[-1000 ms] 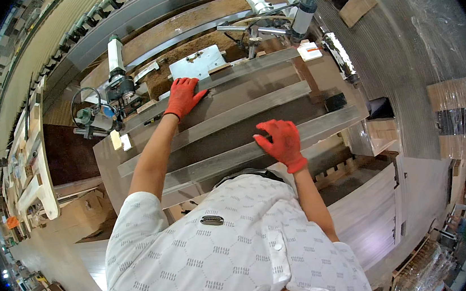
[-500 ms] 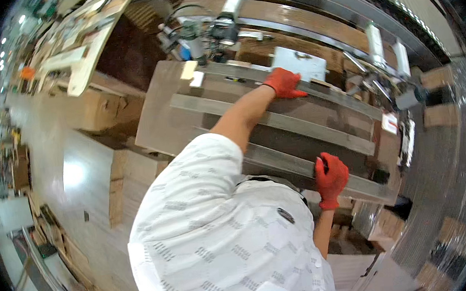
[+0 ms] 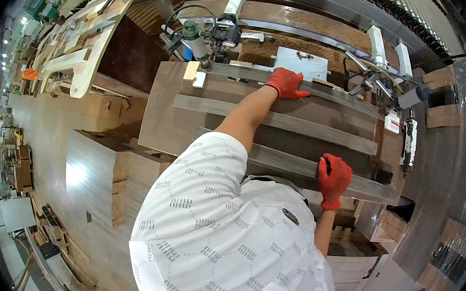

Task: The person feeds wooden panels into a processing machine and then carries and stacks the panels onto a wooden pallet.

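Observation:
Both my hands wear red gloves. My left hand reaches over the workbench board and straddles the farthest grey strip, fingers on one side and thumb on the other. Closed above the nearest grey strip, my right hand has a small black object showing between its fingers; its kind is not clear. Between those two strips lies a middle grey strip, roughly parallel to them. All of them rest on the brown board. A small black block sits right of my right hand.
Clamp-like machine heads stand at the back left and right. A pale metal plate lies behind my left hand. Two small pale blocks sit at the board's far left corner. A cluttered wooden table stands left; wrapped stacks stand right.
The whole view has shifted slightly and is sharper. Both hands keep about the same places on the strips, and the strips have not visibly moved.

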Demonstrator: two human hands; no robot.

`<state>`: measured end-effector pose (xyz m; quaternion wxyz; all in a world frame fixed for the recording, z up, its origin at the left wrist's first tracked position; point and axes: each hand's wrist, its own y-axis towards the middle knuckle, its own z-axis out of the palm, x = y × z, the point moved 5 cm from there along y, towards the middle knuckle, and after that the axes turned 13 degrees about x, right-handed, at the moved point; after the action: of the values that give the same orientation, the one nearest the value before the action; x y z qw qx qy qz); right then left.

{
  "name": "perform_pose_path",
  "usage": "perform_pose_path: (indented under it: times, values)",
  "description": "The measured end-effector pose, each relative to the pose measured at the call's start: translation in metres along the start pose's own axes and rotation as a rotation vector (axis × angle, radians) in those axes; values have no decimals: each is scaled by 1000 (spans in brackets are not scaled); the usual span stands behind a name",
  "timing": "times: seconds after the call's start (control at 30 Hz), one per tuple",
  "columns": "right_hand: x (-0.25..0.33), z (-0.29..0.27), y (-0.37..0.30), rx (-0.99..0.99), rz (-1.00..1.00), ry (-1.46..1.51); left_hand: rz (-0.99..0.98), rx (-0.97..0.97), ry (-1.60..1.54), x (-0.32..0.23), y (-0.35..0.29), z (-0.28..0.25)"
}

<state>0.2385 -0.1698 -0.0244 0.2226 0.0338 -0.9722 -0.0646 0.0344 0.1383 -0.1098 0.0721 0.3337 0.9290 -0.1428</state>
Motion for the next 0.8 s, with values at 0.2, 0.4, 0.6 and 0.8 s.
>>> perform_pose_path:
  times: [0.2, 0.4, 0.6, 0.8]
  values:
    - [-4, 3, 2, -4, -12, -26, 15, -14, -11, 5, 9, 6]
    - [-10, 9, 4, 48, 43, -6, 12, 38, 30, -3, 1, -3]
    - [-1, 3, 5, 36, 44, -6, -36, 58, 42, -4, -1, -6]
    - [-7, 5, 6, -11, 29, 14, -3, 39, 49, -1, 8, -2]
